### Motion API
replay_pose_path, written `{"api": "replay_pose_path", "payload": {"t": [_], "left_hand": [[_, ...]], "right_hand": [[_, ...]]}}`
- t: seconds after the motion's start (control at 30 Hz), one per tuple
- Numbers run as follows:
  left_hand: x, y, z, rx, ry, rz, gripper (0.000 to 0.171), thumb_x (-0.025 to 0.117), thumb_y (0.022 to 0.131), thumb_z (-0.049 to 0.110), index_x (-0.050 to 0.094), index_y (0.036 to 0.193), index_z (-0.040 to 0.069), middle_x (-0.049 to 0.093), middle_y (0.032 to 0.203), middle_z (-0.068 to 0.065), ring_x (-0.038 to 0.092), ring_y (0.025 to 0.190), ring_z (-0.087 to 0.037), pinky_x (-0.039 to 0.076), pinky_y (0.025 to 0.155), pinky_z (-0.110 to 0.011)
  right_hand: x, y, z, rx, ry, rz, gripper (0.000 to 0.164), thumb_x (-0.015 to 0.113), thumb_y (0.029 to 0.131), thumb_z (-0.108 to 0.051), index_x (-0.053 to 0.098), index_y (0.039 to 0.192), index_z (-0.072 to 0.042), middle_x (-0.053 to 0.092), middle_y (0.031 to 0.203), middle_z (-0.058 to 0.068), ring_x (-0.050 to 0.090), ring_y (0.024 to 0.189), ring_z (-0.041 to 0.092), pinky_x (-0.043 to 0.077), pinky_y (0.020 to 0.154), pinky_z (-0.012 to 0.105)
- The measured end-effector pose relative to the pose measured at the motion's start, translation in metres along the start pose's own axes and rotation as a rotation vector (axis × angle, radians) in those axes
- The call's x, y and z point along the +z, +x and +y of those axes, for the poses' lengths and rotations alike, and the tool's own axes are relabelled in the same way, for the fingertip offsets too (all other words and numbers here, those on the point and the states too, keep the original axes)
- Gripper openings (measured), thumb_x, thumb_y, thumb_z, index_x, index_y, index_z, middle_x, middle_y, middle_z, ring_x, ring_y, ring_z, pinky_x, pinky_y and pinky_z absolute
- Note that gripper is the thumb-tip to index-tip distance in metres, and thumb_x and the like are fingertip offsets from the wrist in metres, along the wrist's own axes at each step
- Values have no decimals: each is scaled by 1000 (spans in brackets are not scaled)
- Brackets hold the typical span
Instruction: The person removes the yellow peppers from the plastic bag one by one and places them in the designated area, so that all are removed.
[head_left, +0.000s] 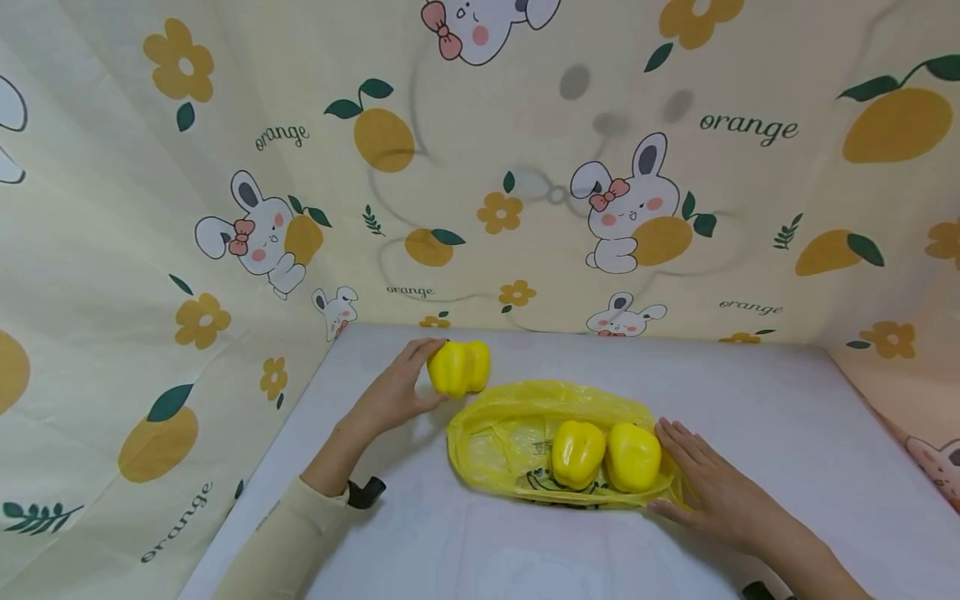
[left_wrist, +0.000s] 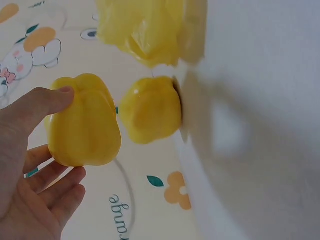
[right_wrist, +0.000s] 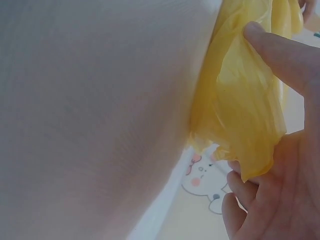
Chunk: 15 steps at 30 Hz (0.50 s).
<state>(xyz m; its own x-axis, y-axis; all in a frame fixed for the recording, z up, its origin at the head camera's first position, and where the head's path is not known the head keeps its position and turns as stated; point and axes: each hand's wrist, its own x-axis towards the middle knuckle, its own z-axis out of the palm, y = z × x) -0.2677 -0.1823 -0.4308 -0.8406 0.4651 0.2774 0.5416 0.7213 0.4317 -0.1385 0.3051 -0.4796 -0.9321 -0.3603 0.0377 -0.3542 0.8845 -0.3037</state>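
My left hand [head_left: 397, 387] grips a yellow bell pepper [left_wrist: 85, 122] between thumb and fingers, at the far left of the table. Just behind it, a second yellow bell pepper [left_wrist: 151, 110] stands on the table, partly covered by the held one in the head view. To their right lies a thin yellow plastic bag [head_left: 491, 454], spread wide with its mouth upward. Inside its right half sit two more peppers, one ribbed pepper [head_left: 578, 454] and one rounder pepper [head_left: 633, 457]. With fingers extended, my right hand [head_left: 723, 500] rests against the bag's right end, thumb touching its near edge.
A white table [head_left: 480, 554] lies under everything. Behind it and along the sides hangs a cream cloth [head_left: 465, 200] printed with rabbits, oranges and flowers. Dark wrist straps [head_left: 366, 492] show at both arms.
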Motion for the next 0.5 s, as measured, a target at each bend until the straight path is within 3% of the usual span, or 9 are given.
{"api": "replay_pose_path", "payload": {"t": [0.1,0.33,0.5], "left_hand": [[0,2,-7,-14,9,1,88,89,91,24,40,163,8,43,161,-13,51,144,-33,45,121,-49],[0,7,-26,-59,15,10,90,89,91,24,39,164,8,41,163,-16,50,145,-35,43,122,-51],[0,10,-38,-97,-5,4,90,89,91,23,39,164,8,41,162,-17,51,144,-37,43,122,-53]], "right_hand": [[0,0,1,-3,-6,4,113,72,89,-73,28,169,-6,29,174,20,30,157,47,25,128,63],[0,-1,0,-6,-8,7,112,71,91,-73,27,170,-6,28,175,19,29,158,47,14,133,52],[0,-1,0,-1,-3,5,113,72,90,-72,28,170,-7,28,175,20,29,158,47,23,129,62]]}}
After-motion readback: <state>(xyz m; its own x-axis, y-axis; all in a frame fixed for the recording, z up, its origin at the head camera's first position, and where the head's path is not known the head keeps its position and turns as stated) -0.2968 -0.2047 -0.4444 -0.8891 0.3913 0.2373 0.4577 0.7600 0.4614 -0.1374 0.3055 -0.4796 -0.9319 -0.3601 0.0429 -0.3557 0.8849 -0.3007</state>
